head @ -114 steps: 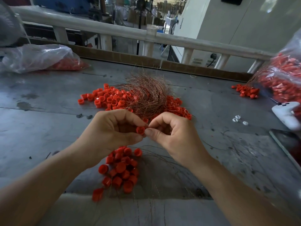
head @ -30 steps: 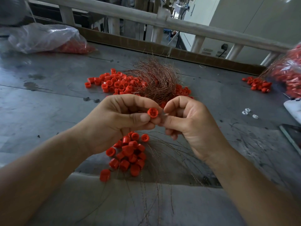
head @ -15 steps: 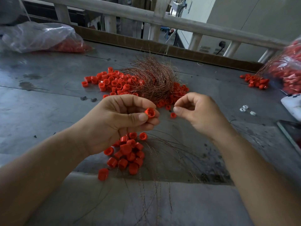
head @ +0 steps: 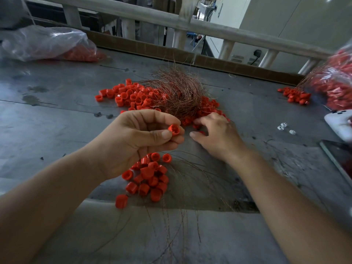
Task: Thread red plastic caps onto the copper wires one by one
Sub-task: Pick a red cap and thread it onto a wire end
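One red cap [head: 174, 129] is clamped in the grip of my left hand [head: 133, 141], above the desk [head: 57, 130]. My right hand [head: 217, 134] rests, fingers apart, on loose caps [head: 187, 121] beside the copper wires [head: 179, 92]; another cap pile [head: 150, 178] lies nearer me.

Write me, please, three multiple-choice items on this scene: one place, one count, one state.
1. Where does the copper wire tangle lie? A) among loose red caps B) inside a bag C) in a hand
2. How many small white pieces are there? A) two B) three C) six
3. What is the left hand doing? A) lying flat B) pinching one red cap C) holding a phone
Answers: A, caps surround the tangle; B, three sit together; B, its fingers grip the cap.
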A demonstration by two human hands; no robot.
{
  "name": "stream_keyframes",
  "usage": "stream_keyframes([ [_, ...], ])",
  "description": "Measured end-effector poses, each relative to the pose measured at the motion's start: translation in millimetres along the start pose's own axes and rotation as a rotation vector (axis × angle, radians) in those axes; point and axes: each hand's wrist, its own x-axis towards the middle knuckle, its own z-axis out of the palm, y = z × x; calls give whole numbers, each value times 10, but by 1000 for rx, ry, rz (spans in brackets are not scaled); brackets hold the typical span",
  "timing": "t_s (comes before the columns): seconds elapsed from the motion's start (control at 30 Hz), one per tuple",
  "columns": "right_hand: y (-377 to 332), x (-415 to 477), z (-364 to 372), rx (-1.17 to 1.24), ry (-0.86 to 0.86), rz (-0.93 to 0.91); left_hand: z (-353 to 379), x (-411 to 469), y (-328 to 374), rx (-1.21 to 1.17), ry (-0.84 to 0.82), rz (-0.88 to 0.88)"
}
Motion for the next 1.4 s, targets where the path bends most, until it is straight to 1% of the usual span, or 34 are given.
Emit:
stream_keyframes([
  [0.1, -7, -27, -31, 66, 83, -30, -5, -4, 4, 2, 1, -3],
  [0.3, -12, -52, -38, 113, 80, -71, -7, -2, 4, 21, -11, -5],
  [0.37, -4, -69, -108, 189, 120, -54, -4, -1, 3, 25, -8, -6],
  [0.47, 25, -104, -271, 440, 195, 5, 5, -2, 3, 41, -6, -2],
  [0.53, -5, -130, -340, 678, 184, 48, 10, -3, 0, 53, -2, 0],
  [0.63, -109, -169, -368, 1011, 51, 140, 14, -1, 0, 57, -1, -1],
  [0.7, -164, -194, -368, 1118, -55, 179, 10, -3, 3, 60, 0, 1],
  [0.8, -185, -215, -367, 1148, -96, 182, 8, -4, 2, 55, 6, 2],
  [1.0, -190, -212, -355, 1135, -23, 174, 2, -9, 9, 65, -1, 2],
  [1.23, -212, -215, -341, 1058, 68, 180, 6, -12, 6, 69, 9, -3],
  [1.4, -209, -215, -316, 1027, 58, 144, 11, -9, 6, 67, 7, -4],
])
